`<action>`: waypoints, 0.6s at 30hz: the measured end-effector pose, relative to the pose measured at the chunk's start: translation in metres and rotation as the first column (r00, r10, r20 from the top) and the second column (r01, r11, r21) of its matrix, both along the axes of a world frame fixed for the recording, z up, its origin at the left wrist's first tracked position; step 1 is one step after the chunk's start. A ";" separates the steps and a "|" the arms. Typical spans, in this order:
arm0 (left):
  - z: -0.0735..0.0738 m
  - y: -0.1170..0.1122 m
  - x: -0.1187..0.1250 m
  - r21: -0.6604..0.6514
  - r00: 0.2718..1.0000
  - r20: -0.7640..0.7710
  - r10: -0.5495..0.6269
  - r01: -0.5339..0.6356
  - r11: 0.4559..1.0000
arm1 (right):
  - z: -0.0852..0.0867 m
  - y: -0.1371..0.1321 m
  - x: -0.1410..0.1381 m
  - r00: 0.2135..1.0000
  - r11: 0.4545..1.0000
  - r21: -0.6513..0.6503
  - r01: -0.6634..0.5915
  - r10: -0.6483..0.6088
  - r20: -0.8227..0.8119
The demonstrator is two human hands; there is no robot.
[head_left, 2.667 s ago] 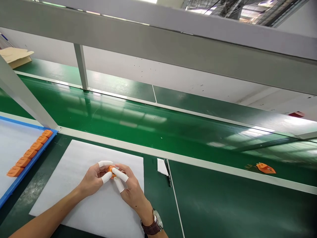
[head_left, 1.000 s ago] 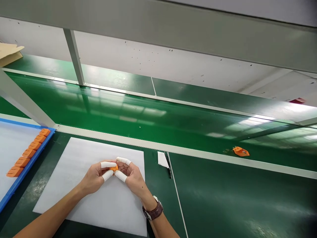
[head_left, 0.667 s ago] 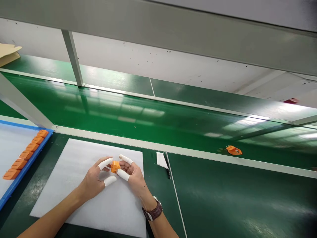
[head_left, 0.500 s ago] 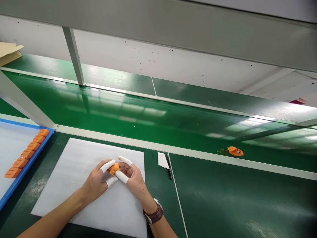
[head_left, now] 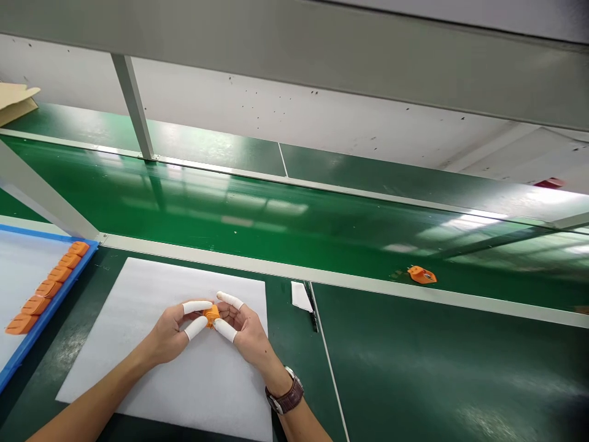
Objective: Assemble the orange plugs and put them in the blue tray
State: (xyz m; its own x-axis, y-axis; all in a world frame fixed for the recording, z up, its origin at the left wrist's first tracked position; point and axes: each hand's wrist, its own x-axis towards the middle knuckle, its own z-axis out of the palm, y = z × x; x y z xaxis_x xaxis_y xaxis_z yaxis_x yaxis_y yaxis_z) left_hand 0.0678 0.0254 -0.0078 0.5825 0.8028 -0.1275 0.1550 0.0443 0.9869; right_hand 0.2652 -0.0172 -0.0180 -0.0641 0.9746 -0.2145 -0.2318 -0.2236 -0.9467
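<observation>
Between my two hands, above the white foam sheet (head_left: 197, 387), is a small orange plastic part (head_left: 212, 315). My left hand (head_left: 171, 334) pinches it from the left, with white finger covers on its thumb and forefinger. From the right, my right hand (head_left: 248, 331) grips the same part with its covered thumb and curled fingers; that wrist wears a brown-strapped watch (head_left: 288, 396). My fingertips hide the part's sides.
At left, a blue-edged tray (head_left: 18, 362) holds a row of several orange parts (head_left: 48, 288). A white scrap (head_left: 301, 296) and a thin black tool (head_left: 314, 320) lie right of the sheet. Another orange piece (head_left: 422, 275) lies on the green belt (head_left: 322, 227) behind a pale rail.
My left thumb has moved up against the orange part, and the left fingers have shifted their hold. The orange piece on the green belt has travelled left.
</observation>
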 end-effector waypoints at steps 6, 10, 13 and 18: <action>-0.003 0.000 0.003 0.000 0.998 -0.044 0.033 -0.033 0.999 | -0.006 -0.001 -0.002 1.000 1.000 0.020 -0.023 0.023 0.012; -0.001 -0.003 0.007 0.111 0.997 -0.059 0.047 -0.040 0.993 | -0.010 -0.002 -0.001 1.000 1.000 0.014 -0.027 0.027 0.004; -0.002 -0.004 0.009 0.174 0.996 -0.069 0.054 -0.041 0.984 | -0.012 -0.003 0.000 0.999 0.999 0.023 -0.036 0.036 -0.019; -0.008 -0.005 0.010 0.215 0.997 -0.058 0.060 -0.046 0.975 | -0.010 -0.003 0.005 0.996 0.997 0.007 -0.082 0.082 -0.037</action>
State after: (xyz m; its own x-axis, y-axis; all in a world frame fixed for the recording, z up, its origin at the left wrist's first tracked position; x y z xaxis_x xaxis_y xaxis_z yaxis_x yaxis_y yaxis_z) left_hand 0.0773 0.0207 -0.0154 0.5347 0.8449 0.0147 0.2213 -0.1568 0.9625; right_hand 0.2702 -0.0200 -0.0281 -0.1517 0.9669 -0.2051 -0.2479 -0.2381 -0.9391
